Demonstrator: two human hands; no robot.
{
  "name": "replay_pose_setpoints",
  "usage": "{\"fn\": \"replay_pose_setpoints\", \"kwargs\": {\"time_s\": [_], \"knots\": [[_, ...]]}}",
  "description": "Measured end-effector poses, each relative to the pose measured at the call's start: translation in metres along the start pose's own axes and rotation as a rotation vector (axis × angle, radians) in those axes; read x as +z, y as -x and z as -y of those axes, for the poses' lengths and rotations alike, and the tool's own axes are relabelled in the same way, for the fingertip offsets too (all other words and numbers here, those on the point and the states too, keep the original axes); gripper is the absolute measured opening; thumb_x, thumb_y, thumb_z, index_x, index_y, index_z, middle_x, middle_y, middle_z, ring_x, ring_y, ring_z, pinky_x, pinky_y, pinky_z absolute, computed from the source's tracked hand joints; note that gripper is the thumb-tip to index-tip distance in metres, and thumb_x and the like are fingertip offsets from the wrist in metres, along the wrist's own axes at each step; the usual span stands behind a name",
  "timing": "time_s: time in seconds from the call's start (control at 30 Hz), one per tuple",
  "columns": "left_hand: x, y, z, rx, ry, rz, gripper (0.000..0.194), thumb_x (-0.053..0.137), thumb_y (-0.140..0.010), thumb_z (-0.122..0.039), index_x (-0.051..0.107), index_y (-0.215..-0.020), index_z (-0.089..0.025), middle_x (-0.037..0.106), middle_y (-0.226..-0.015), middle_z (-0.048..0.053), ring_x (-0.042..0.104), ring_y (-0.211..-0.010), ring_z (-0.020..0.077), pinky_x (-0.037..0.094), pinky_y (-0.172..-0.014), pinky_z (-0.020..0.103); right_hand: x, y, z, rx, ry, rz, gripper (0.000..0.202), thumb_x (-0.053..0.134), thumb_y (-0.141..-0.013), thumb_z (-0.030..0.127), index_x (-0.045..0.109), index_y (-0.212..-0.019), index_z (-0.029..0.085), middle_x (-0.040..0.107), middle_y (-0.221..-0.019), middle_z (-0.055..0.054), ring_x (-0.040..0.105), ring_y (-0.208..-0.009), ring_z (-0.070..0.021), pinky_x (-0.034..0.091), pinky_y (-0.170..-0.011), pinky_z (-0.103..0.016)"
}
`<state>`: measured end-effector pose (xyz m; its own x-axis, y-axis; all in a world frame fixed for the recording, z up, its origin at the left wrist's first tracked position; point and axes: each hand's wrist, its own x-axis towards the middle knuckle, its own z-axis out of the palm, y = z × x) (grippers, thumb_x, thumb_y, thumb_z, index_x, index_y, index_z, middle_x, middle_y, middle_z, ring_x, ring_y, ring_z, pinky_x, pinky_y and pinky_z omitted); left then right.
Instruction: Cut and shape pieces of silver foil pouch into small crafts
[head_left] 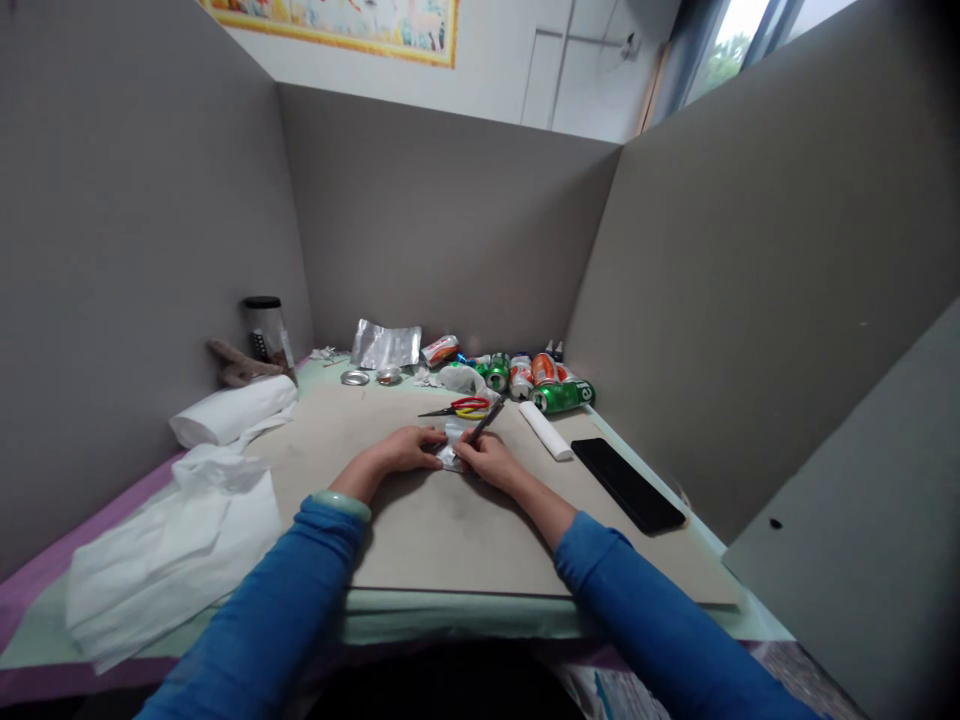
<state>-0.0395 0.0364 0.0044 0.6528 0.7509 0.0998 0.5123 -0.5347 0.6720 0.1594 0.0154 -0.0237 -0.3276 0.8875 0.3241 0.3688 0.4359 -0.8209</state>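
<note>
My right hand (491,460) is closed around a dark pen (487,417), which slants with its lower end on a small silver sheet (453,432). From the other side, the fingers and thumb of my left hand (409,450) hold the sheet's left edge down on the board. Part of the sheet is hidden under both hands. Just beyond it lies a pair of scissors (469,407) with red and yellow handles, its blades pointing left.
Several drink cans, including a green can (562,397), line the back with a larger silver sheet (386,346). A white strip (545,431) and black phone (627,485) lie right. Paper towels (180,545), a paper roll (234,410) and a jar (268,332) stand left. Grey panels (450,220) enclose the table.
</note>
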Motion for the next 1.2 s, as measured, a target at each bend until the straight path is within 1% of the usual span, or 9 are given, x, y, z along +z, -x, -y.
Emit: {"fn": "replay_pose_setpoints", "kwargs": {"time_s": [0.3, 0.43, 0.63, 0.83, 1.0, 1.2], "knots": [[-0.001, 0.001, -0.007, -0.033, 0.034, 0.008, 0.054, 0.068, -0.065, -0.028, 0.062, -0.118, -0.019, 0.058, -0.124, 0.005, 0.049, -0.115, 0.0299, 0.034, -0.102, 0.035, -0.001, 0.001, 0.006, -0.03, 0.107, -0.004, 0.022, 0.048, -0.08, 0.029, 0.057, -0.065, 0.016, 0.055, -0.056, 0.001, 0.049, -0.056, -0.012, 0.035, -0.054, -0.021], [-0.001, 0.0, -0.005, -0.046, 0.03, 0.01, 0.052, 0.068, -0.066, -0.029, 0.063, -0.117, -0.019, 0.057, -0.126, 0.005, 0.048, -0.117, 0.0301, 0.032, -0.103, 0.036, -0.001, 0.002, 0.009, -0.022, 0.117, 0.002, 0.022, 0.048, -0.08, 0.029, 0.058, -0.066, 0.016, 0.056, -0.057, 0.001, 0.049, -0.056, -0.0124, 0.035, -0.054, -0.022], [0.0, -0.002, 0.0, -0.017, 0.044, 0.04, 0.044, 0.07, -0.066, -0.03, 0.068, -0.109, -0.019, 0.056, -0.128, 0.006, 0.04, -0.125, 0.0301, 0.027, -0.107, 0.038, -0.002, 0.003, 0.014, -0.04, 0.142, 0.009, 0.02, 0.047, -0.081, 0.027, 0.06, -0.071, 0.016, 0.059, -0.061, 0.0, 0.052, -0.061, -0.014, 0.037, -0.058, -0.022], [0.0, -0.002, 0.002, -0.012, 0.027, 0.039, 0.046, 0.069, -0.067, -0.029, 0.066, -0.112, -0.02, 0.054, -0.13, 0.004, 0.038, -0.127, 0.03, 0.026, -0.108, 0.038, -0.002, 0.003, 0.014, -0.043, 0.155, 0.011, 0.02, 0.047, -0.08, 0.027, 0.059, -0.069, 0.016, 0.058, -0.061, 0.0, 0.051, -0.06, -0.0136, 0.036, -0.057, -0.022], [0.001, -0.002, 0.003, -0.016, 0.034, 0.031, 0.044, 0.069, -0.067, -0.029, 0.068, -0.11, -0.019, 0.054, -0.13, 0.006, 0.038, -0.127, 0.0305, 0.027, -0.107, 0.039, -0.003, 0.001, 0.011, -0.058, 0.141, 0.033, 0.02, 0.047, -0.08, 0.027, 0.058, -0.068, 0.016, 0.056, -0.058, 0.0, 0.049, -0.059, -0.013, 0.035, -0.055, -0.021], [0.0, -0.001, -0.003, -0.02, 0.055, 0.031, 0.047, 0.07, -0.064, -0.03, 0.067, -0.11, -0.02, 0.057, -0.127, 0.006, 0.038, -0.127, 0.0305, 0.026, -0.107, 0.039, -0.004, 0.001, 0.01, -0.056, 0.129, 0.054, 0.02, 0.048, -0.08, 0.027, 0.058, -0.067, 0.016, 0.055, -0.056, 0.001, 0.048, -0.058, -0.0123, 0.035, -0.055, -0.021]]}}
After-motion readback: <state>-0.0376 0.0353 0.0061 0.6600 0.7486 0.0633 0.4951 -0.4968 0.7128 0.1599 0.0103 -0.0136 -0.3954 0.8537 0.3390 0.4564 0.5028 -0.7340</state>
